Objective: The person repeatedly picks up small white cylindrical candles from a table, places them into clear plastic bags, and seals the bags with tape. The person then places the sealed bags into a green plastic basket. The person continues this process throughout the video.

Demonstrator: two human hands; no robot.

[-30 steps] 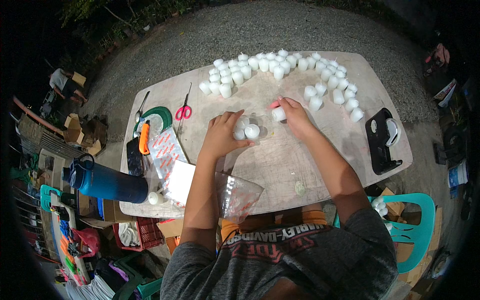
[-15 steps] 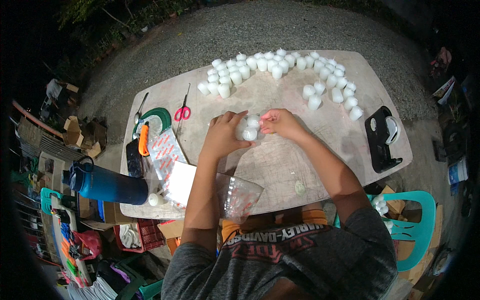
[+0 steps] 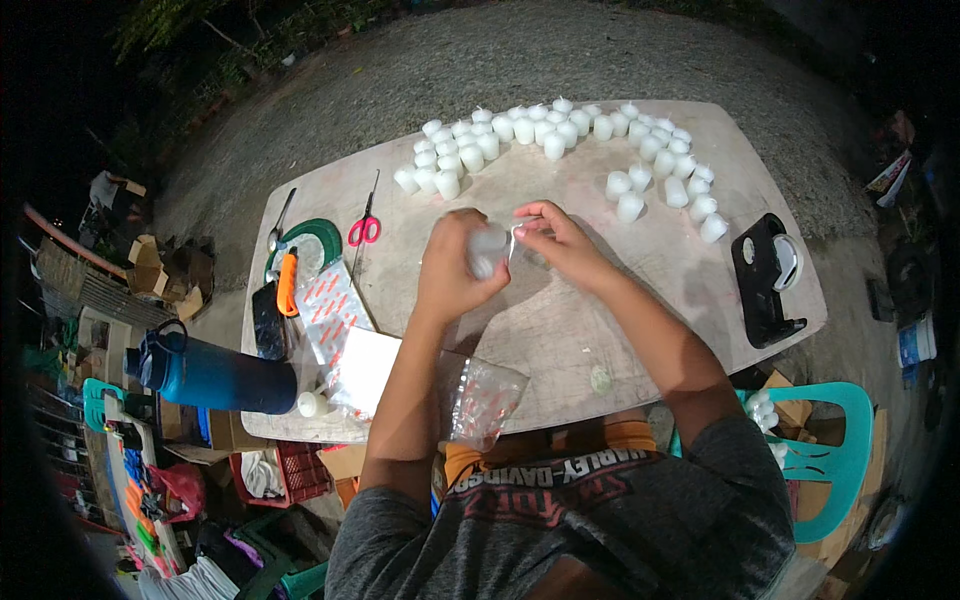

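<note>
Above the middle of the table my left hand (image 3: 447,268) is wrapped round a small bundle of white candles (image 3: 487,248), blurred by motion. The bundle seems to be in clear plastic. On its right side my right hand (image 3: 560,248) pinches the edge of the clear plastic (image 3: 515,240) between thumb and fingers. Many more white votive candles (image 3: 553,146) with short wicks stand in a curved group along the far side of the table (image 3: 560,330). A smaller set of candles (image 3: 630,205) stands to the right, and one candle (image 3: 312,404) lies near the left edge.
At left are red-handled scissors (image 3: 364,230), a green tape roll (image 3: 325,236), an orange cutter (image 3: 287,283), a phone (image 3: 268,320), printed plastic bags (image 3: 335,300), white paper (image 3: 366,370) and a blue bottle (image 3: 225,375). A black tape dispenser (image 3: 757,290) stands right, by a teal chair (image 3: 850,450).
My left hand has lifted and tilted the candle bundle. My right hand has shifted up slightly and now pinches the plastic's edge.
</note>
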